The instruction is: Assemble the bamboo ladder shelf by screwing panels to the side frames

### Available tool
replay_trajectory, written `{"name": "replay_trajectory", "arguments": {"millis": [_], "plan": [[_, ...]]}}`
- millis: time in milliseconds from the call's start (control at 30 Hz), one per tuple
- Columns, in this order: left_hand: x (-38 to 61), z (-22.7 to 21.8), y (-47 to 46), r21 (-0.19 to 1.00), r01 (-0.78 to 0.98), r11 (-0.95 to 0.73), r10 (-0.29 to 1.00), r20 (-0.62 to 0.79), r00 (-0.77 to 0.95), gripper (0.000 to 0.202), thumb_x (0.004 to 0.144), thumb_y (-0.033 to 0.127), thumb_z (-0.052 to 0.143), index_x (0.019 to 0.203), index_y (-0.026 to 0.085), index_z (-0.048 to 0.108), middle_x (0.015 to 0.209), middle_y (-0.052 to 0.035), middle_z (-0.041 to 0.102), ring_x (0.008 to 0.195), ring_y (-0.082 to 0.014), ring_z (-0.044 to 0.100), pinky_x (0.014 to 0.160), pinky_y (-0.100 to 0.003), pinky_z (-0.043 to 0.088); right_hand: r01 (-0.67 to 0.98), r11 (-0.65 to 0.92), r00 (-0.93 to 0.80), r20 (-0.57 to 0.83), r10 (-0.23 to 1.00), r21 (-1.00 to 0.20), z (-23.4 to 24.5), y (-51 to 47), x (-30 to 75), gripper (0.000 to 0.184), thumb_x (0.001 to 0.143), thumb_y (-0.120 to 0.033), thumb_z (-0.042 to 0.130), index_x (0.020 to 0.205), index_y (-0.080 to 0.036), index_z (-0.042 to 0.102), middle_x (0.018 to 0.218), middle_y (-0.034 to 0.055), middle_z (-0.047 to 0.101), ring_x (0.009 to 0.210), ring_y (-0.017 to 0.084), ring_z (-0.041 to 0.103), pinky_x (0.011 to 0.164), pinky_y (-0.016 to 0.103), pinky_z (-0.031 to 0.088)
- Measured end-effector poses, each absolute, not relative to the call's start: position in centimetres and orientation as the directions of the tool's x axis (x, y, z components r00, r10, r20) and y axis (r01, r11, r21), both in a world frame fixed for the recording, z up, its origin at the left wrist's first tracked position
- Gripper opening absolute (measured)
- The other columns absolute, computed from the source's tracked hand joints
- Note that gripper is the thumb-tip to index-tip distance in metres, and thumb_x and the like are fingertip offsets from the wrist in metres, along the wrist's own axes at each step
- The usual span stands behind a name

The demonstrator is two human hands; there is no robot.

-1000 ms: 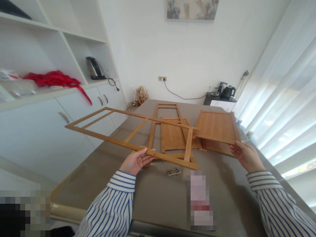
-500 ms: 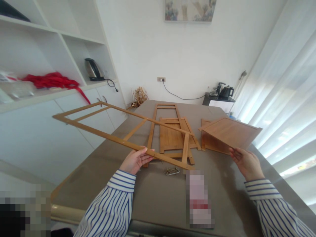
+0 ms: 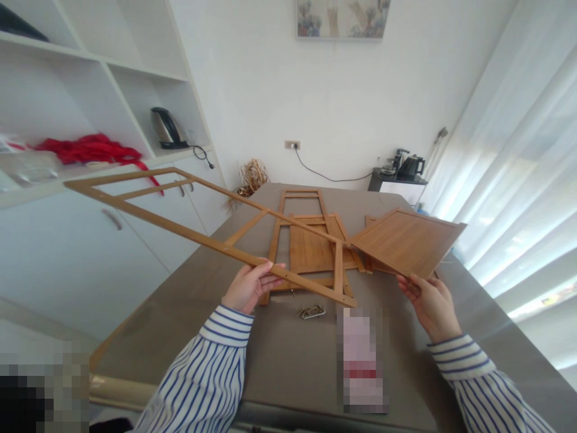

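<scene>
My left hand (image 3: 247,285) grips the near rail of a long wooden frame (image 3: 171,226) with crossbars, which tilts up toward the left above the table. Between thumb and fingers, my right hand (image 3: 428,300) pinches the near edge of a wooden panel (image 3: 408,240), raised at a slant. The panel's left corner is close to the frame's right end; whether they touch I cannot tell. Underneath lie a second wooden frame (image 3: 274,246) and another panel (image 3: 311,249), with one more board partly hidden below the raised panel. A small pile of screws (image 3: 309,311) with an L-shaped hex key sits nearby.
A blurred pinkish packet or sheet (image 3: 360,361) rests on the brown table (image 3: 293,373) near its front edge. White cabinets with shelves (image 3: 121,252) stand at left, and a curtain (image 3: 496,180) hangs at right. Black kettles (image 3: 410,165) stand on a far cabinet.
My right hand has brought the panel left, closer to the frame. The frame's far left end has risen and shifted left, with my left hand still gripping it.
</scene>
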State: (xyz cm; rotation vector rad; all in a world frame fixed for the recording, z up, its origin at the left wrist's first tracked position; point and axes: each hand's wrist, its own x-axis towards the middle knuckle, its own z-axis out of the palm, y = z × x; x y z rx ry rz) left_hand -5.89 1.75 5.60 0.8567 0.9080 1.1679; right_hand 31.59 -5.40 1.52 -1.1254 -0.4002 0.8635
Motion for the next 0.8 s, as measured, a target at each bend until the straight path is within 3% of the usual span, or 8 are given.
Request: {"name": "replay_trajectory", "arguments": {"millis": [233, 567, 800], "plan": [[-4.4, 7.3, 1.2, 0.941, -0.33, 0.077, 0.994, -0.047, 0.098, 0.017, 0.075, 0.017, 0.061, 0.087, 0.015, 0.049, 0.089, -0.0121, 0.07, 0.083, -0.0246, 0.067, 0.074, -0.04, 0.055, -0.418, 0.186, 0.624, -0.132, 0.77, -0.89, 0.7, -5.0, 29.7, 0.041, 0.055, -0.02, 0.076, 0.08, -0.021, 0.044, 0.079, 0.003, 0.065, 0.079, 0.022, 0.068, 0.067, 0.03, 0.059], [-1.8, 11.0, 0.9, 0.973, -0.213, -0.094, 0.985, 0.122, 0.122, 0.026, 0.073, 0.029, 0.064, 0.089, 0.016, 0.048, 0.085, -0.008, 0.069, 0.087, -0.0236, 0.065, 0.074, -0.037, 0.054, -0.494, 0.195, 0.598, -0.168, 0.784, -0.847, -0.9, -5.1, 27.2, 0.031, 0.06, -0.021, 0.072, 0.081, -0.021, 0.049, 0.084, 0.0038, 0.067, 0.084, 0.02, 0.067, 0.071, 0.028, 0.057], [-0.1, 13.1, 0.8, 0.972, -0.163, -0.171, 0.951, 0.206, 0.231, 0.029, 0.073, 0.035, 0.065, 0.088, 0.017, 0.048, 0.084, -0.0061, 0.068, 0.084, -0.0219, 0.065, 0.071, -0.034, 0.054, -0.544, 0.055, 0.508, -0.276, 0.816, -0.838, -1.0, -5.6, 27.2, 0.024, 0.064, -0.025, 0.069, 0.08, -0.023, 0.05, 0.08, -0.0002, 0.067, 0.081, 0.018, 0.067, 0.06, 0.025, 0.056]]}}
